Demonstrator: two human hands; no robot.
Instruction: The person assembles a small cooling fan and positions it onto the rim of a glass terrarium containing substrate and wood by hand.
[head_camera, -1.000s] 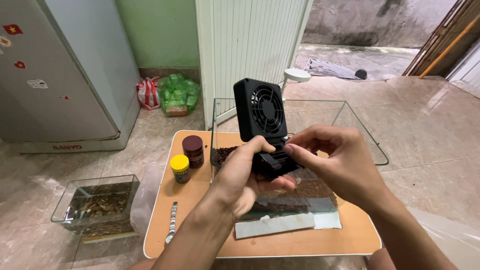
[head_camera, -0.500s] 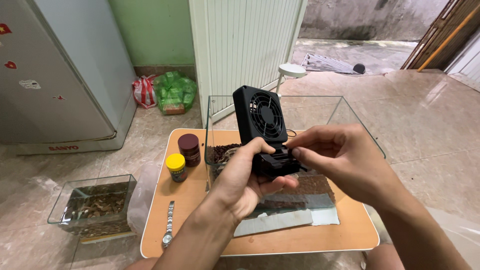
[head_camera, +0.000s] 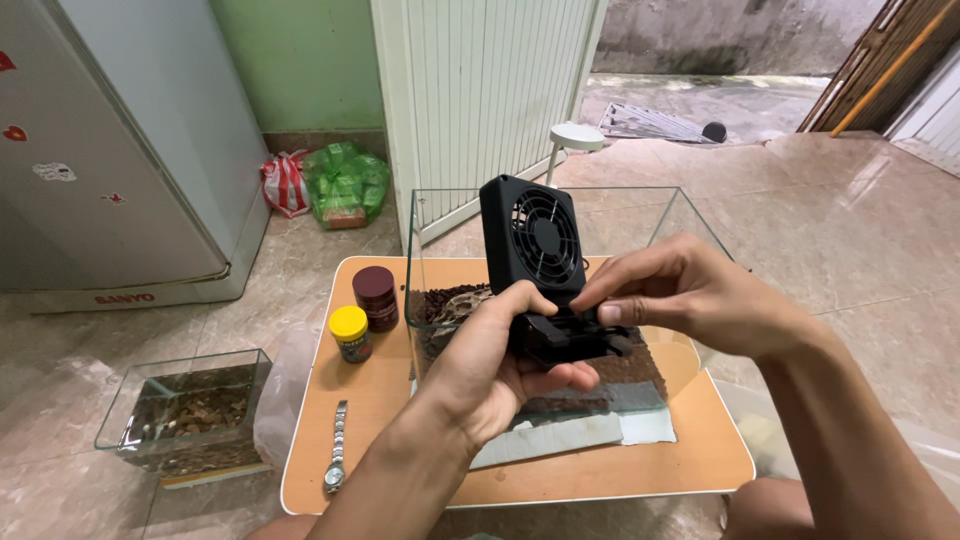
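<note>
Both hands (head_camera: 500, 360) (head_camera: 690, 295) | black square fan (head_camera: 535, 240), round grille, clip base, upright

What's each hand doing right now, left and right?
Left hand: closed around the base of the black clip-on fan, held above the glass tank.
Right hand: fingertips pinching the fan's clamp bracket.
</note>
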